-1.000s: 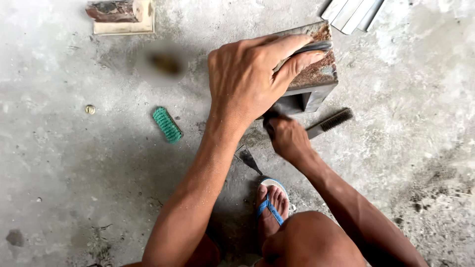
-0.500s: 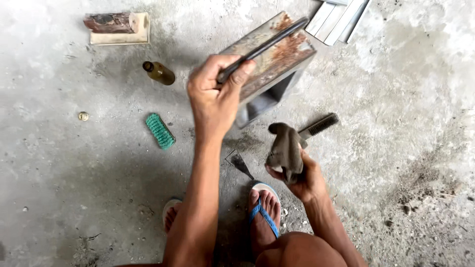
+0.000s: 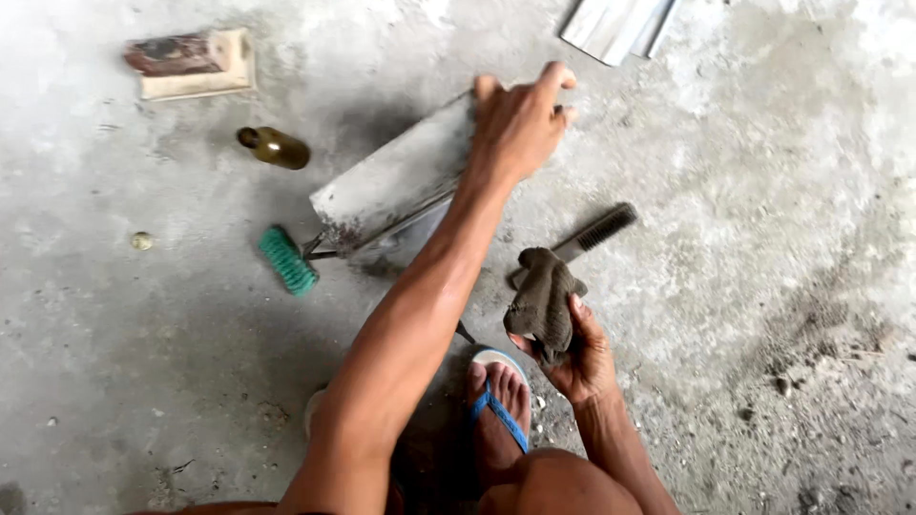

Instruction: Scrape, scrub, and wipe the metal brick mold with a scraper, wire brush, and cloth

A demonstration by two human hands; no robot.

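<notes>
My left hand (image 3: 520, 119) reaches forward and grips the far end of a grey rectangular metal block (image 3: 396, 181), which lies tilted on the concrete floor with a smooth face up. My right hand (image 3: 572, 358) is lower and to the right, palm up, with a crumpled dark rag (image 3: 546, 298) in its fingers. The rag is held just above the floor and is apart from the block. A dark ribbed file (image 3: 592, 232) lies on the floor between the two hands.
A green brush (image 3: 286, 259) lies at the block's near left corner. A brown bottle (image 3: 275, 148) lies further left, and a wooden block with a rusty piece (image 3: 191, 62) sits at the back. Pale metal sheets (image 3: 620, 24) are at the top. My sandalled foot (image 3: 496, 405) is below.
My left hand has turned the metal block over and swung it leftward, so a smooth grey face is up. My right hand lifted the rag off the floor and holds it higher.
</notes>
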